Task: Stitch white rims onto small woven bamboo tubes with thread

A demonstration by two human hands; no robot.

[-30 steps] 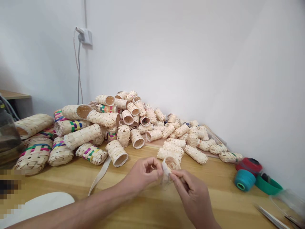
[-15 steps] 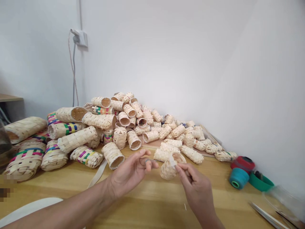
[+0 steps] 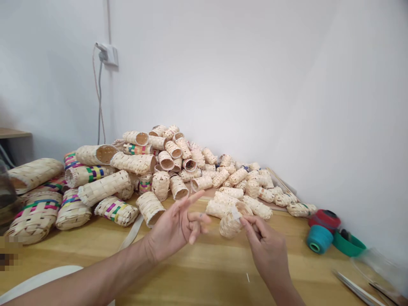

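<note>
Above the wooden table, my right hand (image 3: 267,244) pinches a small woven basket (image 3: 230,224) at its rim, between thumb and fingers. The basket is pale, tube-shaped and tilted, its mouth facing up and to the right. A whitish strip (image 3: 235,212) shows at the rim near my fingertips; whether it is loose cannot be made out. My left hand (image 3: 178,227) is to the left of the basket, apart from it, with its fingers spread and nothing in them.
A large heap of woven baskets (image 3: 137,163) lies along the wall, some with coloured bands. At right are a blue thread spool (image 3: 319,239), a red spool (image 3: 324,221), a green tape roll (image 3: 349,245) and metal tweezers-like tools (image 3: 353,285). A pale flat band (image 3: 132,233) lies left.
The basket in my right hand has shifted slightly to the right. My left hand's fingers have stretched out more and it has drawn a little away from the basket.
</note>
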